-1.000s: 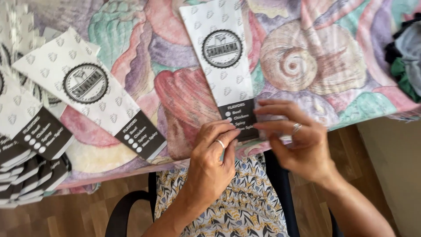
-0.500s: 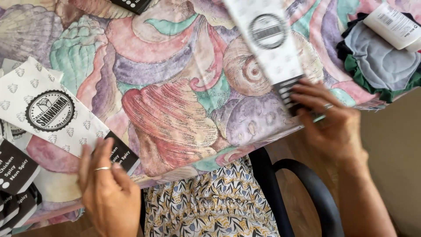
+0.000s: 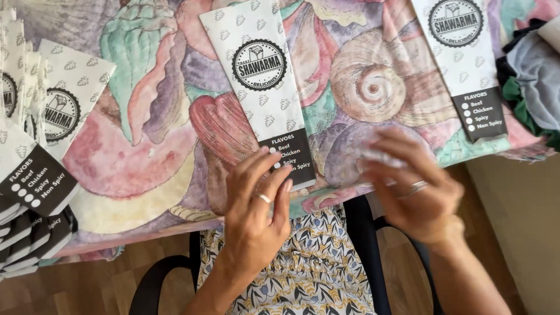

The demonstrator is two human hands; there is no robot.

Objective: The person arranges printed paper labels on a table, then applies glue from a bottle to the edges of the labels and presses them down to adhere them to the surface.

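1. Nearest the camera: a patterned garment covers the lap, with a black chair frame on either side.
2. Left hand: lies at 6 o'clock, fingers extended and together, ring visible. The fingertips rest on the black lower end of the middle paper sleeve. The hand presses flat; it clamps nothing.
3. Right hand: lies at 4 o'clock, motion-blurred, ring visible. Its fingers curl round a small whitish item. The item's kind cannot be told, and the firmness of the grip cannot be told.
4. Middle paper sleeve: white with a round black emblem and a black end panel. It lies flat on the shell-print tablecloth, running from 12 o'clock down to the table edge.
5. Right paper sleeve: same type, lying at 1 o'clock, well apart from both hands.
6. Sleeve stack: fanned at 9 o'clock, overlapping the left table edge.
7. Folded cloths: grey and green, at 2 o'clock.
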